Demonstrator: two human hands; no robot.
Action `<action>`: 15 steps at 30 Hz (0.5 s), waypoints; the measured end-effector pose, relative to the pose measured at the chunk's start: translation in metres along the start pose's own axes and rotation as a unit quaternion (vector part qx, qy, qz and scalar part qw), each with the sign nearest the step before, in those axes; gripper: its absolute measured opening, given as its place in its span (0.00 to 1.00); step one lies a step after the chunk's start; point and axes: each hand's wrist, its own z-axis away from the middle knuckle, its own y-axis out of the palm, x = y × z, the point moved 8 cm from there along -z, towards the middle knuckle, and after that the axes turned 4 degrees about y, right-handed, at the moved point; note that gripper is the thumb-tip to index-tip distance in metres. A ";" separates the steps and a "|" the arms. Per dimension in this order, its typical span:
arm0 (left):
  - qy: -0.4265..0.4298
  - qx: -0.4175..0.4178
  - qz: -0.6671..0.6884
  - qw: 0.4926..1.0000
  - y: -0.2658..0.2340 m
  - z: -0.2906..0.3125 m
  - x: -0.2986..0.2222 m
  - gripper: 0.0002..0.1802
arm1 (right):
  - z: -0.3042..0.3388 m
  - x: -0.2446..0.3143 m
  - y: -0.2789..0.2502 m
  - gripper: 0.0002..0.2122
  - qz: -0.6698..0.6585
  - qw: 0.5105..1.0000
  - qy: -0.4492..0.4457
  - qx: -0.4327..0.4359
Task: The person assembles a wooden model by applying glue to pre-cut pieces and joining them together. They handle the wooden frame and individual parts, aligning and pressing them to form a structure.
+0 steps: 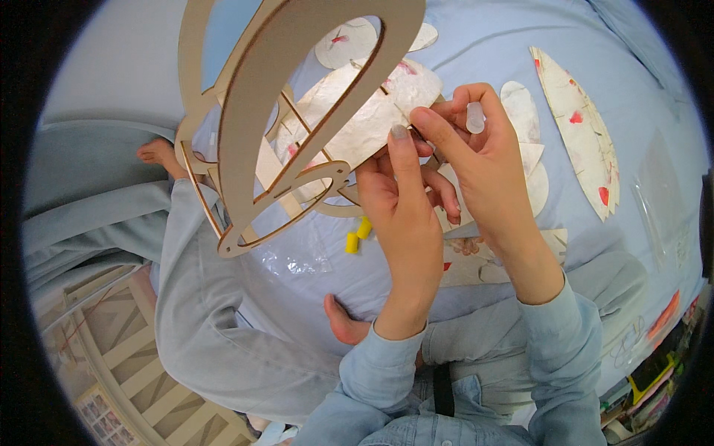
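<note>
A laser-cut wooden frame (249, 111) with curved loops stands tilted at the upper left. A white paper panel (357, 115) with red and pink petals lies against it. My left hand (401, 193) is closed at the panel's lower right edge, thumb on top. My right hand (483, 160) meets it there, with thumb and fingers bent close to the same edge. A short translucent tube (474, 117) sticks out between the right hand's fingers. What the fingertips pinch at the edge is mostly hidden.
Several petal-flecked paper pieces, such as a fan-shaped one (576, 134), lie on the blue sheet (476, 56). Two yellow plugs (352, 242) and a clear plastic bag (294, 256) are near the frame. Another person's foot (156, 153) shows at left.
</note>
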 end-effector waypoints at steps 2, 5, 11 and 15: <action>0.018 0.000 -0.007 1.000 -0.001 -0.002 0.001 0.15 | 0.001 -0.001 0.001 0.15 -0.001 1.000 0.000 -0.001; 0.038 -0.008 -0.025 0.999 -0.001 -0.003 0.001 0.14 | 0.002 -0.001 0.002 0.15 0.007 1.000 0.004 -0.009; 0.043 -0.009 0.005 0.999 0.001 -0.002 -0.002 0.14 | 0.003 -0.001 -0.002 0.15 -0.004 0.999 0.029 -0.021; 0.031 -0.013 0.006 0.999 -0.002 -0.002 0.001 0.15 | 0.004 -0.002 0.000 0.15 -0.009 1.000 0.003 -0.028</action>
